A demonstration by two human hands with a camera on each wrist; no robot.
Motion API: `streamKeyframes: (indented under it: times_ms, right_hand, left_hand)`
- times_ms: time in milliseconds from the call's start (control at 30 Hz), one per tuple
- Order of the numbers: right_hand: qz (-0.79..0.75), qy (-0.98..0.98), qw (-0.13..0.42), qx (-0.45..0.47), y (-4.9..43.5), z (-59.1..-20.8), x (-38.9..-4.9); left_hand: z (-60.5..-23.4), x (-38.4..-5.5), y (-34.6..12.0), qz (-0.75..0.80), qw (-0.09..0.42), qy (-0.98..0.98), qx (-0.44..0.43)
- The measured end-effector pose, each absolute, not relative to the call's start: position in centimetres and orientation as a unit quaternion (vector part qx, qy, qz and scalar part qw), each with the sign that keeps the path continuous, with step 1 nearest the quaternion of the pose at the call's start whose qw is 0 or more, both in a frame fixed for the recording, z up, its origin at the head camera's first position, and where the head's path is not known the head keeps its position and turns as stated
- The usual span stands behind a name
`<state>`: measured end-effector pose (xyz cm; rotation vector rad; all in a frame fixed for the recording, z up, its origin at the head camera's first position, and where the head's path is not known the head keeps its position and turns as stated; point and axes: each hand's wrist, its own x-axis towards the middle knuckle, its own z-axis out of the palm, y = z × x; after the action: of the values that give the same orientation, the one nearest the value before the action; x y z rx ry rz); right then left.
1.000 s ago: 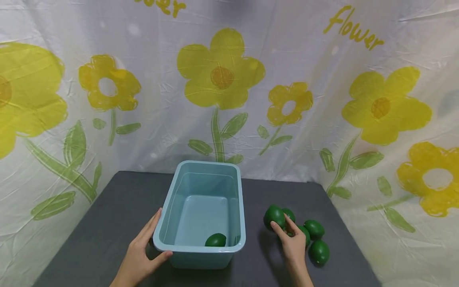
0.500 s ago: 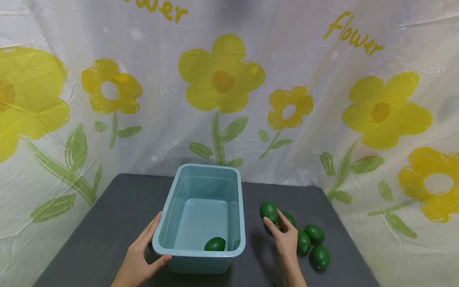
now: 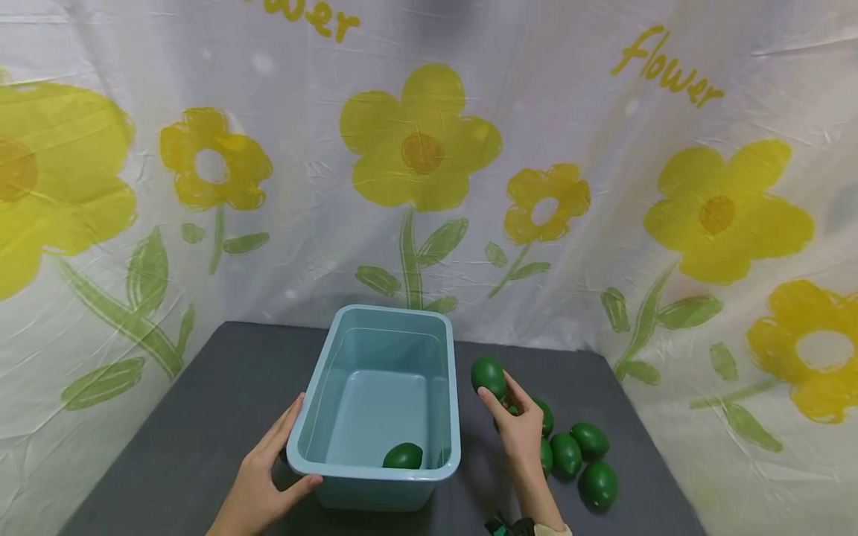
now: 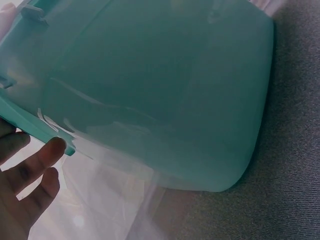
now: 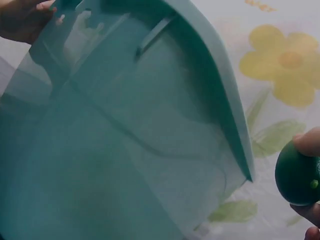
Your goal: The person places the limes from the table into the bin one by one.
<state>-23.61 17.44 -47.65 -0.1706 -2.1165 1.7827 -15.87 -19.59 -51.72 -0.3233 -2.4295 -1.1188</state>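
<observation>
My right hand (image 3: 520,424) pinches a dark green lime (image 3: 488,377) between thumb and fingers, right of the pale blue plastic tub (image 3: 442,470). More green shows in the gap behind the thumb. In the right wrist view, the lime (image 5: 296,175) appears beside the tub's rim (image 5: 235,100), with a fingertip on top of it. My left hand (image 3: 258,469) rests at the tub's front left corner, thumb along the front and fingers extended down the left side. Up close, its fingertips (image 4: 54,150) touch the rim. One lime (image 3: 403,455) lies inside the tub near its front wall.
Several loose limes (image 3: 599,484) lie in a cluster on the dark grey table (image 3: 643,447), right of my right forearm. A white sheet (image 3: 295,246) with yellow flowers hangs behind the table and along both sides.
My right hand has lifted the lime away from the cluster and carried it left toward the tub, uncovering more of the loose limes. The left hand stays at the tub's corner.
</observation>
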Motion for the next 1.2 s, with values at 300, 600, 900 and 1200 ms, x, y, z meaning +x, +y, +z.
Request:
streamKeyframes:
  times_ms: [300,600,900,1200]
  right_hand:
    - [0.638,-0.744,0.199,-0.024,15.7,-45.3,-24.9]
    - [0.637,-0.748,0.186,0.0,14.3,-44.6,-26.1]
    - [0.623,-0.762,0.176,0.025,13.5,-44.3,-27.2]
    - [0.617,-0.773,0.142,0.036,13.1,-43.8,-27.8]
  left_hand:
    - [-51.8,-16.0,-19.7,-0.411,0.236,-0.871,-0.132]
    - [-51.9,-16.0,-19.7,-0.396,0.228,-0.881,-0.122]
    - [-51.6,-15.8,-19.7,-0.401,0.225,-0.88,-0.119]
    - [-51.8,-15.9,-19.8,-0.401,0.219,-0.882,-0.114]
